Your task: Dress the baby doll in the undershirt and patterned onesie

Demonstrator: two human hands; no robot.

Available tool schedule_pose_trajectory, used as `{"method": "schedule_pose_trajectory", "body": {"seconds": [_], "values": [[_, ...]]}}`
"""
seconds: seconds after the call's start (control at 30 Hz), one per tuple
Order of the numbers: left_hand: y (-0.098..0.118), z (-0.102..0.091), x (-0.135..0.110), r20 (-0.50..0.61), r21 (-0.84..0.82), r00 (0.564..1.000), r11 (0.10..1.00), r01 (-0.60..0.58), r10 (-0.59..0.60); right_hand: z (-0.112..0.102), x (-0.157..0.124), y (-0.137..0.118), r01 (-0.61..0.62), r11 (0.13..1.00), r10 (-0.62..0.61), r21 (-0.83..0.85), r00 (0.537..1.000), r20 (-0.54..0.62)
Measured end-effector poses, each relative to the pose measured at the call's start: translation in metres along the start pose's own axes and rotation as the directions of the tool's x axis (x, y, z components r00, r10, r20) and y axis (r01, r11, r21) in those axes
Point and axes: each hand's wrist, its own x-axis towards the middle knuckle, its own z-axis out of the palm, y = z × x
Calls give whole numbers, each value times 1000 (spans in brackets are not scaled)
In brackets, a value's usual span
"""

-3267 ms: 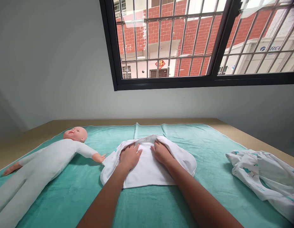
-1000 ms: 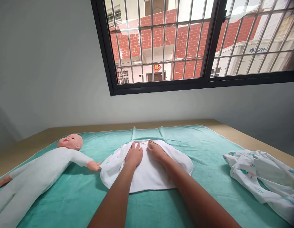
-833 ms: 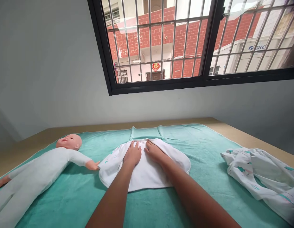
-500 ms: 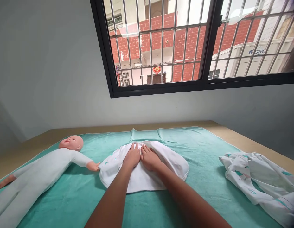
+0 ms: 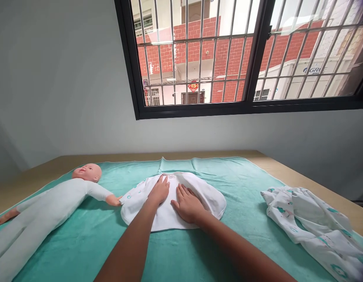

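A folded white baby garment (image 5: 212,196) lies flat in the middle of a teal towel (image 5: 199,243). My left hand (image 5: 159,191) rests palm down on the garment's upper middle, fingers stretched toward its small neck label (image 5: 171,176). My right hand (image 5: 187,203) lies flat just beside it, lower on the cloth, fingers spread. Neither hand grips anything. A baby doll (image 5: 52,199) in a white suit lies on its back at the left, its hand touching the garment's left edge.
A crumpled white printed garment (image 5: 310,223) lies at the right on the towel. The towel covers a tan table (image 5: 290,170) set against a grey wall, under a barred window (image 5: 228,55).
My hands came together at the garment's middle near the label. My right hand has then slid back toward me down the cloth. The camera view shifted slightly.
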Motion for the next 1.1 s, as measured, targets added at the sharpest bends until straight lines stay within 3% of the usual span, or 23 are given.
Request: {"method": "schedule_pose_trajectory", "body": {"seconds": [0.2,0.4,0.47,0.6,0.77,1.1], "values": [[-1,-1,-2,-24,-35,1000,999,-7,7,-5,-44,1,70,997,-68,-33,996,53],[14,-16,-26,-134,-15,982,990,-137,134,-10,-58,0,88,995,-86,-47,996,35],[16,-19,-44,-106,14,969,975,-224,224,-10,-58,0,94,994,-93,-48,995,22],[3,-14,-84,60,80,939,936,-344,339,-8,-56,1,98,994,-98,-45,995,1],[-10,-10,-104,88,128,950,942,-309,299,-7,-56,2,86,995,-85,-45,996,15],[-1,-20,-108,42,56,953,952,-303,301,-7,-54,1,78,988,-72,-131,996,47]]}}
